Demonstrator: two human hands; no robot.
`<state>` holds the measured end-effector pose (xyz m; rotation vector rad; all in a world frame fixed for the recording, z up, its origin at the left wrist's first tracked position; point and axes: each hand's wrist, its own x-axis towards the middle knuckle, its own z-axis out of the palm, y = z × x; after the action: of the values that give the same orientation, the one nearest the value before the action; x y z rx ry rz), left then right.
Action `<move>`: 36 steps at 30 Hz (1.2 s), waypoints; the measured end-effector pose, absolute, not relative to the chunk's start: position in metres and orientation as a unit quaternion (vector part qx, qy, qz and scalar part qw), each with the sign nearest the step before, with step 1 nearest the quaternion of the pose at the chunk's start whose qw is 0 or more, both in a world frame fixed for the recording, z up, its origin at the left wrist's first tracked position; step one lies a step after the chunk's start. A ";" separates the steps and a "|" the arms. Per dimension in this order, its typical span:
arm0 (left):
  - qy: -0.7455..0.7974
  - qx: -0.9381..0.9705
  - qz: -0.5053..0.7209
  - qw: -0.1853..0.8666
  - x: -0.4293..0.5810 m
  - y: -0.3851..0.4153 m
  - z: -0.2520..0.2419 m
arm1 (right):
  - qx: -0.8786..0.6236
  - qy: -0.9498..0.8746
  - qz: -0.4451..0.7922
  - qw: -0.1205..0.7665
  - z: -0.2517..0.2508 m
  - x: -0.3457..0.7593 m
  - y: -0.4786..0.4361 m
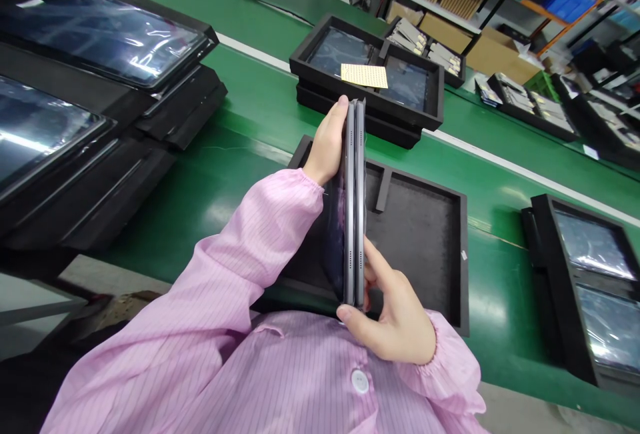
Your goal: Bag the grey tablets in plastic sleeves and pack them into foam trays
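Observation:
Two slim grey tablets (355,207) stand on edge, pressed together face to back, with their speaker-hole edges turned up toward me. My left hand (329,141) grips the pair at the far left end; some of its fingers are hidden behind the tablets. Closed on the near right end is my right hand (395,314), its thumb at the near corner and its fingers along the right side. Beneath them lies a black foam tray (420,241) with a divider stub; the tablets and my arms hide part of it.
Stacked black trays (367,111) holding tablets stand ahead, a yellow dotted sticker sheet (364,76) on top. More filled trays (195,101) rise at left, and another tray (565,287) sits at right. A white line (500,161) crosses the green work surface (500,347).

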<state>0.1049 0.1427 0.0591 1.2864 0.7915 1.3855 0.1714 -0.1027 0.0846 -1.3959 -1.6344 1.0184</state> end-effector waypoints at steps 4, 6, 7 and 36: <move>0.314 0.546 0.566 0.532 0.101 0.137 0.065 | -0.522 -0.633 0.386 0.423 0.084 0.171 -0.102; 0.305 0.552 0.564 0.533 0.100 0.134 0.068 | -0.523 -0.621 0.371 0.451 0.084 0.172 -0.101; 0.302 0.555 0.565 0.531 0.100 0.132 0.070 | -0.526 -0.615 0.361 0.463 0.084 0.172 -0.100; 0.205 0.662 0.563 0.450 0.085 0.064 0.106 | -0.625 -0.612 0.184 0.449 0.104 0.147 -0.078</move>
<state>0.0850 0.0643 0.1062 1.6373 0.5074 1.3934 0.1466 -0.0783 0.1042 -1.5455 -1.5142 0.4559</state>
